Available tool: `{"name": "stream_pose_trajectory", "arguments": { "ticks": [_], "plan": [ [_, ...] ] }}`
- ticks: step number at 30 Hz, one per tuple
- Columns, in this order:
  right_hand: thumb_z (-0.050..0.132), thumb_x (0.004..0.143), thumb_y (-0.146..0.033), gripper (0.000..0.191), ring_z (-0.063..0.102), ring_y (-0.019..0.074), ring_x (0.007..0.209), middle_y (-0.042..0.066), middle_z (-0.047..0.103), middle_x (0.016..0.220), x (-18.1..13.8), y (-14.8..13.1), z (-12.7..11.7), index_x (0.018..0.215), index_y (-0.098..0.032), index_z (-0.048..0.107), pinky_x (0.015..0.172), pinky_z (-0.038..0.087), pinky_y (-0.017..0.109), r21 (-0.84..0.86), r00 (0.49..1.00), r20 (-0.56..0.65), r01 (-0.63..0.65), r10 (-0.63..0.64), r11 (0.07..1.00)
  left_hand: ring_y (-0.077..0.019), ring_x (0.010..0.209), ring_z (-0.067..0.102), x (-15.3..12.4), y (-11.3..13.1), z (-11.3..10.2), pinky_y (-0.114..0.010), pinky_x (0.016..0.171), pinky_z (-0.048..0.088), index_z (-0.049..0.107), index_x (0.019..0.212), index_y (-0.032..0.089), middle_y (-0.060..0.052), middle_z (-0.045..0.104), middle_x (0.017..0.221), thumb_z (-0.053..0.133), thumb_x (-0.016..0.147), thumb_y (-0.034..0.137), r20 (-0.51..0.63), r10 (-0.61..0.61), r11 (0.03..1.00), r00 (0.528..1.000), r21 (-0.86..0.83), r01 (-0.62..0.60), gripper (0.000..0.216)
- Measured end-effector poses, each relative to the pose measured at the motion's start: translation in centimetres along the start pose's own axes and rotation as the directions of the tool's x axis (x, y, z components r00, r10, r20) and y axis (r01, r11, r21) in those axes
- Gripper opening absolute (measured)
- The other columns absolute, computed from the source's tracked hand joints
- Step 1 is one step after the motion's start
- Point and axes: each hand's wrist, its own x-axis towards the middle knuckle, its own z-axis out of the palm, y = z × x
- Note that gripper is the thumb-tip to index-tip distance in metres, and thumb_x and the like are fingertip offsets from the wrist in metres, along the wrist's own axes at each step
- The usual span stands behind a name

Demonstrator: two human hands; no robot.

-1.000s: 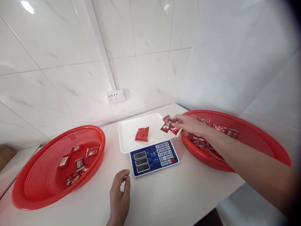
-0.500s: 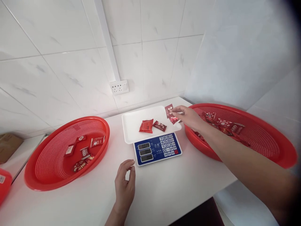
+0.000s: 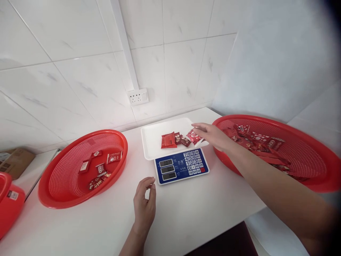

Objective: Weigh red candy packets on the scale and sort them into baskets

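My right hand [image 3: 211,136] is over the right side of the white tray [image 3: 154,147] of a digital scale. Its thumb and fingers are on a pinkish-red snack packet [image 3: 194,135], partly hidden beneath them. Left of that packet, a bright red packet [image 3: 168,140] and two dark red packets [image 3: 183,140] lie close together on the tray. My left hand [image 3: 145,204] hovers by the lower left corner of the blue scale panel [image 3: 182,166]. Its fingers are loosely curled, thumb and index tips slightly apart, with nothing between them.
A red mesh basket [image 3: 57,170] with several packets stands at left. Another red basket [image 3: 319,156], holding more packets [image 3: 255,145], is under my right forearm. At far left are a red container [image 3: 9,209] and a cardboard box [image 3: 20,163]. A tiled wall with a socket [image 3: 137,96] rises behind.
A dark red packet has left my right hand and now lies on the tray beside the other packets. My right hand has shifted slightly left with the pinkish packet. My left hand is nearly still.
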Motion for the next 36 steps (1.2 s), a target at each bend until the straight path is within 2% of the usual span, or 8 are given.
{"name": "stream_pose_trajectory", "arguments": {
  "ticks": [6,10,15,17,19,27,31,36],
  "plan": [
    [0.062,0.077,-0.045,0.051,0.060,0.0225,0.102,0.005,0.062,0.117,-6.5,2.8,-0.9,0.124,-0.028,0.052,0.086,0.050,0.035,0.196,0.999,0.040,0.002,-0.010,0.981,-0.0181,0.092,0.059,-0.3,0.8,0.0,-0.031,0.076,0.051,0.059,0.095,0.021,-0.007,0.063,0.095,0.047,0.087,0.020,0.035,0.024,0.999,0.999,-0.040,-0.023,0.014],
    [0.062,0.076,-0.047,0.058,0.059,0.0232,0.103,0.007,0.060,0.120,-11.4,5.2,1.1,0.129,-0.027,0.047,0.084,0.051,0.035,0.252,0.962,0.268,-0.128,0.057,0.959,-0.0165,0.084,0.060,-0.8,1.1,0.5,-0.030,0.075,0.050,0.058,0.098,0.021,-0.006,0.063,0.092,0.046,0.088,0.023,0.232,-0.033,0.994,0.972,-0.093,0.056,0.015],
    [0.054,0.082,-0.045,0.062,0.061,0.0226,0.096,0.009,0.064,0.109,-15.3,5.3,4.9,0.137,-0.021,0.036,0.082,0.050,0.039,0.236,0.813,0.579,-0.248,0.069,0.940,-0.0158,0.081,0.059,-1.8,1.6,1.3,-0.030,0.074,0.050,0.052,0.120,0.022,-0.007,0.064,0.101,0.053,0.085,0.036,0.613,-0.092,0.973,0.785,-0.114,0.203,0.038],
    [0.051,0.085,-0.043,0.061,0.060,0.0214,0.099,0.008,0.064,0.110,-15.9,4.9,5.9,0.139,-0.022,0.032,0.086,0.048,0.038,0.228,0.780,0.625,-0.230,0.039,0.946,-0.0159,0.078,0.058,-1.9,2.0,1.4,-0.028,0.071,0.049,0.052,0.122,0.022,-0.006,0.065,0.096,0.056,0.083,0.040,0.692,-0.104,0.965,0.715,-0.104,0.241,0.044],
    [0.048,0.086,-0.041,0.059,0.060,0.0205,0.101,0.007,0.063,0.114,-16.3,4.7,6.5,0.140,-0.024,0.031,0.088,0.047,0.037,0.216,0.770,0.638,-0.203,0.019,0.955,-0.0153,0.073,0.056,-1.8,2.5,1.4,-0.027,0.067,0.047,0.056,0.119,0.022,-0.003,0.066,0.089,0.056,0.083,0.040,0.719,-0.108,0.959,0.687,-0.106,0.262,0.041],
    [0.055,0.082,-0.043,0.057,0.054,0.0232,0.111,0.008,0.053,0.129,-16.4,6.1,8.1,0.133,-0.024,0.041,0.093,0.044,0.037,0.143,0.854,0.516,-0.156,0.061,0.977,-0.0160,0.073,0.056,-1.6,2.6,1.8,-0.027,0.070,0.046,0.064,0.099,0.022,-0.002,0.066,0.088,0.059,0.080,0.028,0.661,-0.184,0.893,0.728,-0.198,0.405,0.021],
    [0.051,0.084,-0.044,0.029,0.061,0.0213,0.091,0.003,0.067,0.099,-16.3,6.0,8.2,0.100,-0.022,0.062,0.079,0.046,0.030,0.067,0.838,0.544,-0.082,0.033,0.994,-0.0132,0.069,0.053,-1.9,2.1,2.0,-0.023,0.066,0.044,0.060,0.081,0.019,0.001,0.061,0.075,0.062,0.077,0.027,0.635,-0.241,0.882,0.734,-0.173,0.439,0.009],
    [0.046,0.087,-0.042,0.027,0.058,0.0167,0.070,0.000,0.065,0.075,-16.2,5.8,8.0,0.075,-0.021,0.057,0.063,0.043,0.026,0.000,0.834,0.551,-0.040,0.034,0.999,-0.0127,0.068,0.049,-1.7,2.4,1.8,-0.023,0.065,0.042,0.060,0.083,0.019,0.001,0.059,0.075,0.062,0.077,0.029,0.672,-0.235,0.889,0.702,-0.142,0.435,0.011]
  ]
}}
